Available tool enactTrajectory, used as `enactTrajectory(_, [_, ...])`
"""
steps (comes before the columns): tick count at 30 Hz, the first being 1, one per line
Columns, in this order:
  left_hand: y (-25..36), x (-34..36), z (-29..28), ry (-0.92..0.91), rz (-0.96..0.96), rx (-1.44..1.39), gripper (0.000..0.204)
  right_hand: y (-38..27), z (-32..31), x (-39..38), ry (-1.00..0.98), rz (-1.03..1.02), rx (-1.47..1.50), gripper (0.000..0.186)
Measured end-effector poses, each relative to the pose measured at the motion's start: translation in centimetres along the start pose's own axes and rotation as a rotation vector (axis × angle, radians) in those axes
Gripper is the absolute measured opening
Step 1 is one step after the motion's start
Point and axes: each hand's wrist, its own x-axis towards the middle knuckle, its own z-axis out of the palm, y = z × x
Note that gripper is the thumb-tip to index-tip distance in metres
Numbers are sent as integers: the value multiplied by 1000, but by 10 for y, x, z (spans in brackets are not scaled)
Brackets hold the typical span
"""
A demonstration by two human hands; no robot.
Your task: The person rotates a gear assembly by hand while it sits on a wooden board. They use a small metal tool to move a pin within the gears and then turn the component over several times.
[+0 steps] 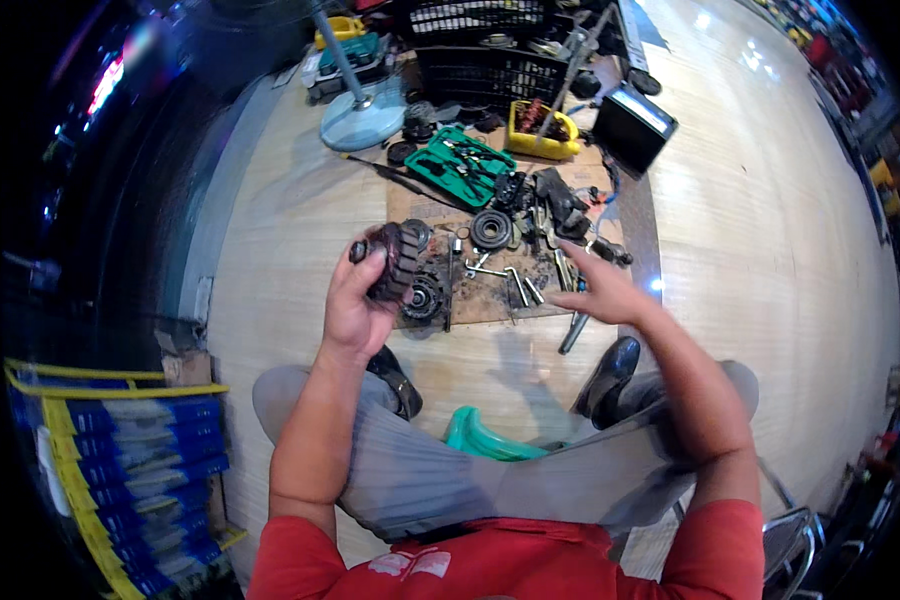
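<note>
My left hand is closed around a dark, ribbed round metal part with a short shaft end. It holds this part up above the left side of a stained cardboard sheet. My right hand is spread over the sheet's right side, its fingers apart and nothing in them. Hand tools lie below those fingers, among them a metal bar with a dark handle. Near my left hand, a round toothed part rests on the cardboard. A ring-shaped pulley lies farther back.
Behind the parts are an open green tool case, a yellow basket and a black box. A stand with a round pale base is at the back left. Between my legs is a green plastic stool. A yellow rack stands left.
</note>
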Motion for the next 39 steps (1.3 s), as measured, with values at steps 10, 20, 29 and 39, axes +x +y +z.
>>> enactTrajectory(10, [-29, -11, 43, -168, -127, 279, 75, -81, 37, 5, -64, -197, 686, 56])
enactTrajectory(20, [-23, -10, 40, -121, -69, 568, 72, -66, 19, 16, 73, -223, 511, 22])
enactTrajectory(29, [-32, -6, 34, 191, 67, 583, 57, -90, -11, -6, 14, -370, 355, 18])
enactTrajectory(39, [-12, 6, 12, 311, 175, 53, 21, -70, 25, 9, 257, -211, -9, 23])
